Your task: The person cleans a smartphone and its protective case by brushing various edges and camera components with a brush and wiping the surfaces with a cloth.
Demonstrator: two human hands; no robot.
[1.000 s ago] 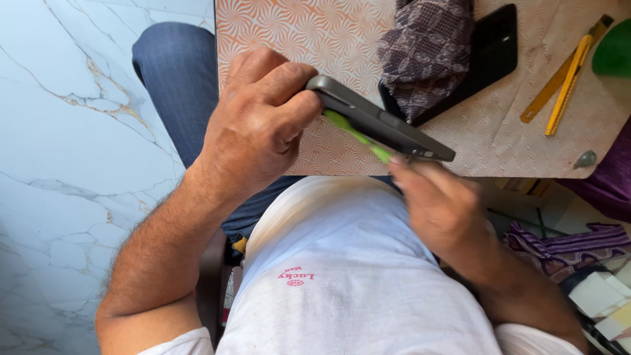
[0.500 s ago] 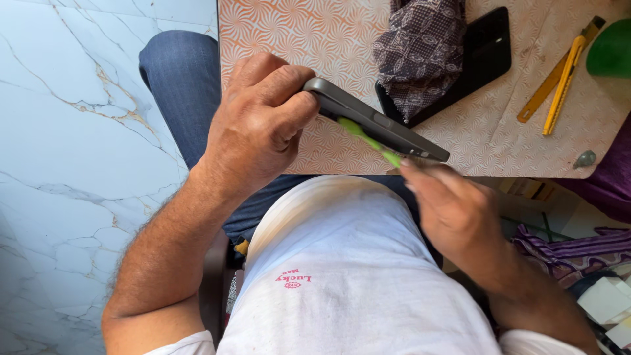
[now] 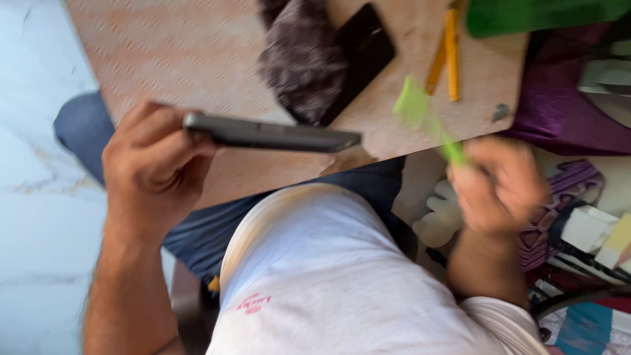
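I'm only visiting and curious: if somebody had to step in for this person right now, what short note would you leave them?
Left hand: grips the grey phone by one end, edge-on above the table.
Right hand: holds the green pry tool, clear of the phone.
On the table: a dark patterned cloth lying partly over a black flat panel, plus yellow tools.
Done: the view is too blurred to tell whether the phone is opened.
Left: tool and phone are apart at present.
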